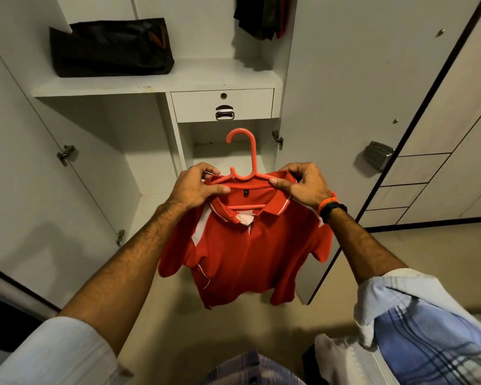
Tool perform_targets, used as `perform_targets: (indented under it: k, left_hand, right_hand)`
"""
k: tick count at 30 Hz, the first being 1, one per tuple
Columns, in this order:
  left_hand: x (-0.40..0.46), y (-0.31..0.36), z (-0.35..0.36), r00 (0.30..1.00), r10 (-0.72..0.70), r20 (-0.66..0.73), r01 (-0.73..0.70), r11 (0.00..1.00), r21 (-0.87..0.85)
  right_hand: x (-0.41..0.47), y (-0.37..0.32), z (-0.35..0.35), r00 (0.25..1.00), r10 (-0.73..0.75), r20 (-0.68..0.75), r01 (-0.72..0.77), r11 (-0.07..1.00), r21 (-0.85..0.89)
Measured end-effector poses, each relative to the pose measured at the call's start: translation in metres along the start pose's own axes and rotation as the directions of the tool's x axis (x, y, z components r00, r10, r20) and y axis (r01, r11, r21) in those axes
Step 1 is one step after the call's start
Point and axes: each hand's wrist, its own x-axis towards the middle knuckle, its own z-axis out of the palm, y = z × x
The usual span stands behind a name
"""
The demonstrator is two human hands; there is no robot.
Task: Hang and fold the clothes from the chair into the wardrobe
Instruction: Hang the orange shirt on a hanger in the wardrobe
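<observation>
The left hand (196, 186) pinches the left shoulder of a red polo shirt (245, 245) on a coral plastic hanger (245, 162), held up before the open white wardrobe (156, 79). The right hand (303, 184) pinches the shirt's right shoulder and the hanger's arm, wearing an orange wristband (328, 202)

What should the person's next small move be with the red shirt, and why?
Probably lift the red polo shirt toward the upper wardrobe space. It sits on the orange hanger, both hands grip its shoulders, and dark clothes hang up there.
</observation>
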Motion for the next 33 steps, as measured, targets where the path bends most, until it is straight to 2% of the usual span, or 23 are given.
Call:
perform_targets:
  k: [4,12,16,20,25,33]
  left_hand:
    - [0.000,0.001,0.010,0.997,0.053,-0.047,-0.049,0.996,0.077]
    - [0.000,0.005,0.032,0.989,0.140,-0.048,-0.138,0.990,0.029]
    - [-0.004,0.004,0.046,0.977,0.212,-0.036,-0.209,0.976,0.056]
    - [-0.012,0.011,0.065,0.936,0.348,-0.060,-0.337,0.931,0.141]
    - [-0.026,0.034,0.108,0.885,0.460,0.073,-0.466,0.877,0.115]
    - [-0.071,0.092,0.193,0.772,0.559,0.302,-0.570,0.819,-0.059]
  right_hand:
    - [-0.005,0.002,-0.001,1.000,0.006,-0.023,-0.006,1.000,-0.004]
    - [-0.027,0.004,-0.002,0.987,0.015,-0.160,-0.038,0.989,-0.141]
    - [-0.049,0.012,-0.002,0.961,0.054,-0.272,-0.103,0.980,-0.168]
    - [-0.078,0.015,-0.012,0.915,0.138,-0.380,-0.218,0.960,-0.177]
    - [-0.135,0.030,-0.035,0.829,0.234,-0.508,-0.362,0.917,-0.168]
    - [-0.242,0.059,-0.088,0.661,0.339,-0.669,-0.576,0.800,-0.164]
